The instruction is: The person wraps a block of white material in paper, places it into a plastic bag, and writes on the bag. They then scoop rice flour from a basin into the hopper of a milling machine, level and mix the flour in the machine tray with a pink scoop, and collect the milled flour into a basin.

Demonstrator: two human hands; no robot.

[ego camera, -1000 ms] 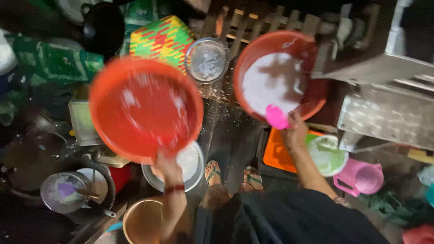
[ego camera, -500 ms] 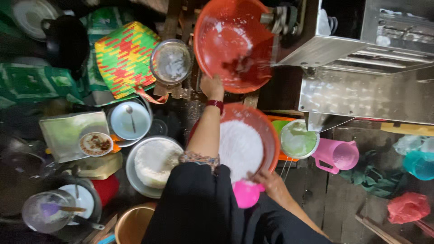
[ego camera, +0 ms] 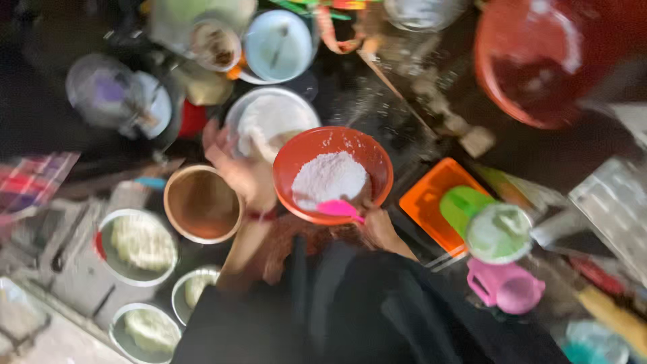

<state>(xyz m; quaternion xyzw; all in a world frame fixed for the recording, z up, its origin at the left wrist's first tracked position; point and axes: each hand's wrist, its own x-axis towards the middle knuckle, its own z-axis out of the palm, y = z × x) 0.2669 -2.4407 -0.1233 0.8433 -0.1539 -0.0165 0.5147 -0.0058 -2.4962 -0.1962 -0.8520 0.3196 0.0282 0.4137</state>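
A red bowl (ego camera: 296, 158) holding a heap of white powder (ego camera: 329, 176) sits just in front of me. My right hand (ego camera: 381, 228) is at the bowl's near rim, closed on a pink scoop (ego camera: 339, 209) that rests in the powder. With fingers spread, my left hand (ego camera: 232, 165) hovers beside the bowl's left rim and holds nothing. It lies between a steel bowl of white stuff (ego camera: 269, 121) and a brown pot (ego camera: 202, 202). The view is blurred.
An empty red basin (ego camera: 539, 61) sits at the upper right. An orange tray (ego camera: 431, 202), a green cup (ego camera: 488, 229) and a pink jug (ego camera: 505, 286) stand to the right. Several metal bowls (ego camera: 138, 246) with pale contents crowd the left, with plates and lidded pots (ego camera: 280, 44) behind.
My left hand has let go of the empty red basin and come down beside the powder bowl. The view has swung. My right hand still holds the pink scoop.
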